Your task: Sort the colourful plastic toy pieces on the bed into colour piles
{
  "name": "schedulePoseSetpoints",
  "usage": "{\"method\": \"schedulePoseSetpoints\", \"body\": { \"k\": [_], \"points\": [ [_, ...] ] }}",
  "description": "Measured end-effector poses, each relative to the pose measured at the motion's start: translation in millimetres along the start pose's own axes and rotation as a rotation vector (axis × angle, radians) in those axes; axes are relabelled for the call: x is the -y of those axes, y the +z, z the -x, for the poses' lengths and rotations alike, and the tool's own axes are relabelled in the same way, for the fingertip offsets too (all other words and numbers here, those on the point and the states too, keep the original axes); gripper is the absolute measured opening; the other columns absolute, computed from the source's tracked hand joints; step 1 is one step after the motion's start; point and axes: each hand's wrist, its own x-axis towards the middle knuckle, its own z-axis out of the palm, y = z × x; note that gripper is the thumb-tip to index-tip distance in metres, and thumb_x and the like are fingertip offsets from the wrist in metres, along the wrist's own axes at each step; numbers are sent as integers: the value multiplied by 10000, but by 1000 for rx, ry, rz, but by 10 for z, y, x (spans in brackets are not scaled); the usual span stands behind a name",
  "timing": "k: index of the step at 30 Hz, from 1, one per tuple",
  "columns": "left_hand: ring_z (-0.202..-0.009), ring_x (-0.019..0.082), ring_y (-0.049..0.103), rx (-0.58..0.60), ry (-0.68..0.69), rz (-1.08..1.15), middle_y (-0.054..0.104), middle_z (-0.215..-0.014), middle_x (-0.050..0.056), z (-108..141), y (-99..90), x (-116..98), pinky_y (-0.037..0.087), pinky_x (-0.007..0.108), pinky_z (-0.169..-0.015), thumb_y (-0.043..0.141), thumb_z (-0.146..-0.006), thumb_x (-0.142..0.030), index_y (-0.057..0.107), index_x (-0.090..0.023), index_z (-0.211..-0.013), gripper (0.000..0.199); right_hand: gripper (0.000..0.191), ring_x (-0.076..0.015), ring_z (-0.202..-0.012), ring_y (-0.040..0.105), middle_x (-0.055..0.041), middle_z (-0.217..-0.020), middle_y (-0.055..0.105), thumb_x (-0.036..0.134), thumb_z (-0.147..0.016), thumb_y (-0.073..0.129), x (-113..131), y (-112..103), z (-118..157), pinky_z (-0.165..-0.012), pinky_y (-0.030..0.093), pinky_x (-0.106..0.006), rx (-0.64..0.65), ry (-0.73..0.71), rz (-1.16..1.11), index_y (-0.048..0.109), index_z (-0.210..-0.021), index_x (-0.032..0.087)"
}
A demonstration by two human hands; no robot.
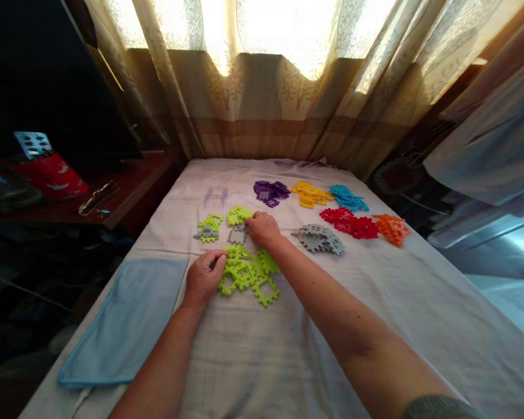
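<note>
Curtains [262, 110] are hanging at 12 o'clock behind a pale sheet [375, 326]. Head view, clock centred on the large lime pile [258, 266]: purple pieces [264, 195] and yellow pieces [310, 194] are lying near 1; grey pile [321, 240], blue pieces [348, 198], red pieces [351, 224] near 2; orange pieces [392, 228] between 2 and 3.

Right hand [264, 228] is reaching to the small lime pile [238, 214] at 12, fingertips bunched at its right edge; can't tell if gripping. Left hand [205, 276] is resting at 9, thumb and forefinger nearly together by the large pile's edge; grip unclear. Grey square [237, 235] is lying between both lime piles.

Step's looking like sorting lime pieces. Next move's probably calling for a fingertip pinch on one flat piece, keeping neighbours unsnagged.
</note>
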Motion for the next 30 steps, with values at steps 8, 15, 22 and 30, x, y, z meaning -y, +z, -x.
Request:
{"method": "schedulePoseSetpoints", "body": {
  "k": [8,15,22,30],
  "points": [
    [-899,200,703,-5,5,-8,771,-931,27,-6,-4,14,545,310,-871,495,-835,-438,732,-237,-868,313,263,-262,-1108,552,-131,-1200,631,329,-946,542,-424,8,327,-903,432,-346,-26,-26,-27,698,-1110,194],
    [-920,205,705,7,-9,-17,773,-947,28,-14,-7,30,546,310,-861,495,-823,-446,733,-238,-873,321,272,-234,-1081,560,-126,-1149,648,285,-991,434,-554,41,528,-973,407,-332,-295,14,-182,684,-1022,181],
    [-931,205,706,11,-2,-27,774,-955,23,-18,-11,36,544,305,-869,490,-820,-463,733,-245,-881,332,310,-215,-942,636,-90,-999,699,375,-972,423,-764,38,745,-847,464,-304,-504,204,-452,686,-942,215],
    [-916,211,708,1,-8,-32,777,-947,20,-23,-10,40,543,313,-863,493,-806,-473,734,-248,-868,335,305,-172,-562,642,3,-629,665,523,-823,579,-1029,161,876,-469,497,-257,-497,598,-1347,616,-796,221]
  ]
}}
